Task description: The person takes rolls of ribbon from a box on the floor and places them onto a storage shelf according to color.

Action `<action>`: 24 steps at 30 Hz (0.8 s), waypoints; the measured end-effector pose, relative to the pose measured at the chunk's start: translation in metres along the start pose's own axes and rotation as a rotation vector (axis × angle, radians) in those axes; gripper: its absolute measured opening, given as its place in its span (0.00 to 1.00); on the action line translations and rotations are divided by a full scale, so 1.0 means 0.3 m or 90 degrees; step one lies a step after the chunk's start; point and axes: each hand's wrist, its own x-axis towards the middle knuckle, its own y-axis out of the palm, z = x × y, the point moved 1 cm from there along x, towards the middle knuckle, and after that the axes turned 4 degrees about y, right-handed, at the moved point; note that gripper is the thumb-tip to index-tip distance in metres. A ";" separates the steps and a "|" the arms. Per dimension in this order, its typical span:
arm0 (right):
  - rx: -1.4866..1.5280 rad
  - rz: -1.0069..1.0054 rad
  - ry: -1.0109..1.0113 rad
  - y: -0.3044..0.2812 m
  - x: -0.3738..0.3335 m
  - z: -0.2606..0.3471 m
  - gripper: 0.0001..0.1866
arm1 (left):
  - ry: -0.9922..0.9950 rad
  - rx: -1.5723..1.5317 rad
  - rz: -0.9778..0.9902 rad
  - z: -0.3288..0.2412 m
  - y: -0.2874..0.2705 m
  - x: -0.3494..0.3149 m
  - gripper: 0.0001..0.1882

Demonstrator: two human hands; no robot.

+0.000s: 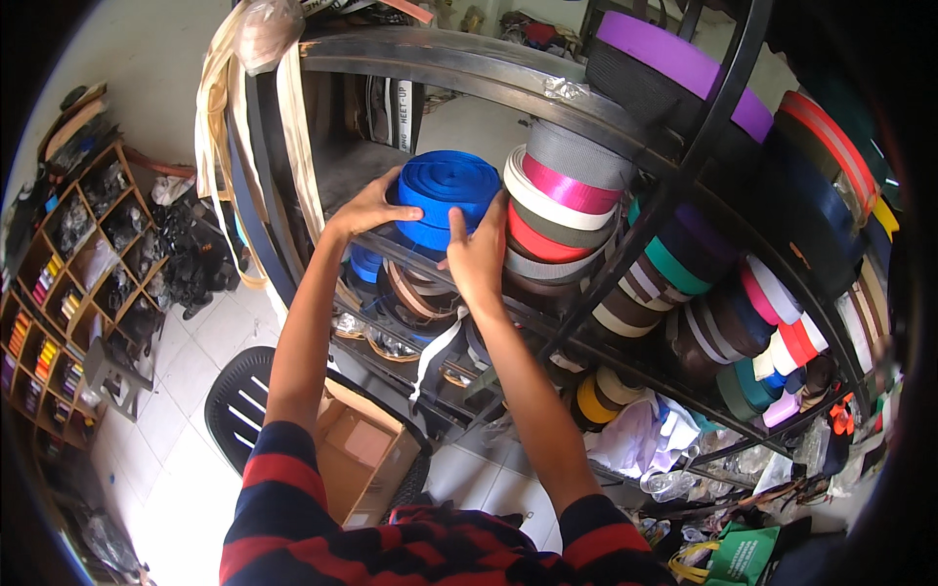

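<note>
Two blue webbing rolls, an upper roll (454, 210) with its coiled top showing and a lower roll (428, 235) beneath it, sit stacked at the edge of a dark metal shelf. From the left, my left hand (374, 207) grips the upper roll, thumb along its front and fingers round the far side. My right hand (477, 252) clasps its right side, with the thumb on the front face. Most of the fingertips are hidden behind the roll. Close by on the right stands a tall stack of rolls, among them a pink roll (572, 184) and a white roll (532, 186).
The rack's upright post (728, 93) and top rail (459, 59) frame the shelf. Cream straps (220, 117) hang at its left. Below are a black chair (239, 391) and a cardboard box (363, 439). A wooden cubbyhole shelf (93, 244) stands far left.
</note>
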 end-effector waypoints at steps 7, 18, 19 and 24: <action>0.182 0.104 0.046 -0.132 -0.239 0.115 0.27 | 0.010 0.061 -0.010 0.020 -0.012 -0.004 0.54; 0.169 0.175 0.182 -0.418 -0.515 0.132 0.21 | 0.099 0.218 -0.095 0.038 -0.010 -0.014 0.54; 0.164 0.219 0.185 -0.465 -0.544 0.134 0.21 | 0.127 0.240 -0.148 0.011 -0.030 -0.047 0.52; -0.015 0.131 0.297 -0.916 -0.783 0.062 0.21 | 0.135 0.136 -0.331 -0.080 0.313 -0.220 0.31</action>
